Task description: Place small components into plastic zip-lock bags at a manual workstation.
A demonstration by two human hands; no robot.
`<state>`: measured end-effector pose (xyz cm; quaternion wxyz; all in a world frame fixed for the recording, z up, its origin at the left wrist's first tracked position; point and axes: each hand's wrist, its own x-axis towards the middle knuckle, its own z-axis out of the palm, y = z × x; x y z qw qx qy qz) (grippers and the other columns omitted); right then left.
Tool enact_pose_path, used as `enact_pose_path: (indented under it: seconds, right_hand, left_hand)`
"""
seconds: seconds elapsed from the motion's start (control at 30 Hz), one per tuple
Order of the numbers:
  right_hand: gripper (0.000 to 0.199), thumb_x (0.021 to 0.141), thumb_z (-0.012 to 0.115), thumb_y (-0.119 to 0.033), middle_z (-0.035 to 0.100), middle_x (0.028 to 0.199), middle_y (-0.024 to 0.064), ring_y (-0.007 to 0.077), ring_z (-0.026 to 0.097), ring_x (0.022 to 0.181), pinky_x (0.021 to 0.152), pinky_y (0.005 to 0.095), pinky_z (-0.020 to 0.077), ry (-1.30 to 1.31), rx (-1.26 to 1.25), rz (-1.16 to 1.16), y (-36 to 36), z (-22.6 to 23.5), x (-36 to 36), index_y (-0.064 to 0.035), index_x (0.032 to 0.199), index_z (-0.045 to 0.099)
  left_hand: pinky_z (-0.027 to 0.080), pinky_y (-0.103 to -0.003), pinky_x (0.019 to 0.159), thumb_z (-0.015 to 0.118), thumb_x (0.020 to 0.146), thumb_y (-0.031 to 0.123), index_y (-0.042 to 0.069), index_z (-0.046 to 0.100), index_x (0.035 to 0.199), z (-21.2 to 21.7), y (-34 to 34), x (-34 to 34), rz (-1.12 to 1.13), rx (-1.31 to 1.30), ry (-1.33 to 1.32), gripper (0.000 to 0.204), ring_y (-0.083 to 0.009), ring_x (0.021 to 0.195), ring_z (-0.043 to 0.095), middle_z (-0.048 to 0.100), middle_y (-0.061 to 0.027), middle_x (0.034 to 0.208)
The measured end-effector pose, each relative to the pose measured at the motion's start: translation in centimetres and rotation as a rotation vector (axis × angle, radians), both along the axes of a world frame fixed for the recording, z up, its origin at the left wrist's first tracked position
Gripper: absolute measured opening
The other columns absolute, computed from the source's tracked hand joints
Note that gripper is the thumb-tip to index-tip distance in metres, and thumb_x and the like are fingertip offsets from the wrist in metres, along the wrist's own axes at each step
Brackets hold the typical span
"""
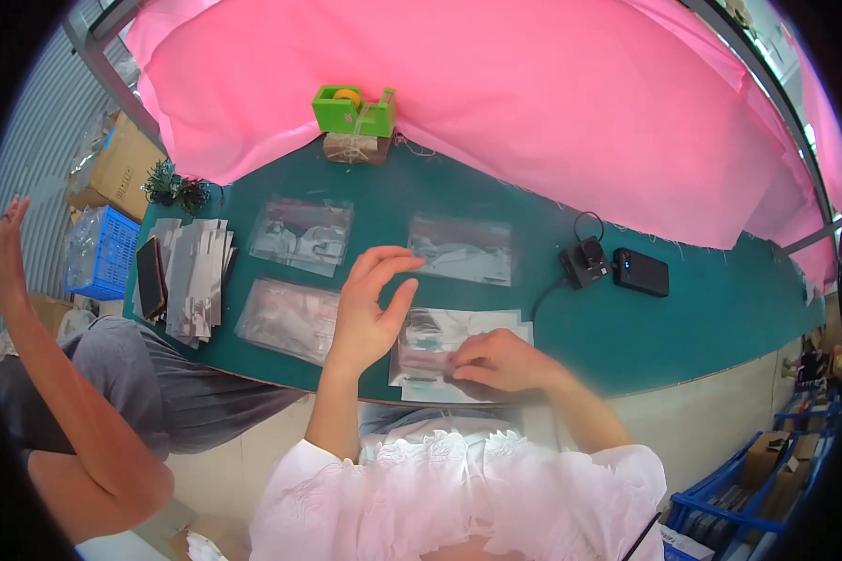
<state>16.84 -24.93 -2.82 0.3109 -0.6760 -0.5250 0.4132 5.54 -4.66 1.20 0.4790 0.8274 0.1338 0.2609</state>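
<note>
Just in front of me, a stack of silvery-white cards lies at the table's near edge, with a clear plastic bag over part of it. My right hand rests there, fingers curled and pinched at the bag's right side. My left hand is raised beside the stack, fingers and thumb apart, holding nothing. Its fingertips come near a flat clear bag with pale contents. Two more piles of filled clear bags, the far left pile and the near left pile, lie to its left.
A green tape dispenser sits on a brown block before the pink cloth. At left are silvery strips and a phone. A small camera and a black power bank lie right. Another person's arm is at far left.
</note>
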Motion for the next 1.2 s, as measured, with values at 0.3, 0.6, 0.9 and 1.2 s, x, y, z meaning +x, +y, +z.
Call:
enact_pose_path:
  seconds: [0.3,0.6,0.9,1.2]
  right_hand:
    - [0.027,0.078,0.071,-0.038,0.06,0.076,0.0076,0.0284,0.059,0.079,0.071,0.0412,0.046,-0.128,-0.004,0.002,-0.2,-0.5,-1.5,-0.0119,0.083,0.068]
    - [0.04,0.071,0.077,-0.026,0.061,0.092,0.0064,0.0271,0.054,0.101,0.086,0.0375,0.0473,-0.228,0.021,0.195,0.3,0.8,-1.8,-0.0103,0.106,0.066]
    - [0.03,0.073,0.076,-0.021,0.06,0.095,0.0078,0.0254,0.055,0.099,0.084,0.0366,0.0484,-0.157,0.063,0.163,0.0,0.8,-1.8,-0.0077,0.099,0.069]
    - [0.013,0.081,0.066,-0.01,0.067,0.083,0.0115,0.028,0.065,0.078,0.073,0.0346,0.0523,-0.213,-0.082,0.052,1.2,1.9,-1.9,-0.0035,0.091,0.07]
  left_hand:
    - [0.044,-0.034,0.091,0.061,0.083,0.006,0.005,0.067,0.103,0.5,0.8,0.3,0.024,-0.01,-0.005,0.021,-0.0264,0.104,0.059,0.062,-0.0112,0.109]
    - [0.045,-0.034,0.09,0.061,0.083,0.004,0.004,0.067,0.103,0.6,2.0,-1.4,0.067,-0.016,-0.002,0.021,-0.0253,0.102,0.06,0.063,-0.0107,0.106]
    - [0.046,-0.035,0.088,0.062,0.081,0.004,0.005,0.068,0.102,0.2,2.0,-4.1,0.031,0.015,0.053,0.022,-0.0258,0.1,0.061,0.063,-0.0108,0.105]
    - [0.046,-0.034,0.086,0.061,0.079,0.002,0.003,0.068,0.099,-1.2,0.4,-6.4,0.082,0.029,0.04,0.02,-0.026,0.097,0.061,0.064,-0.0116,0.102]
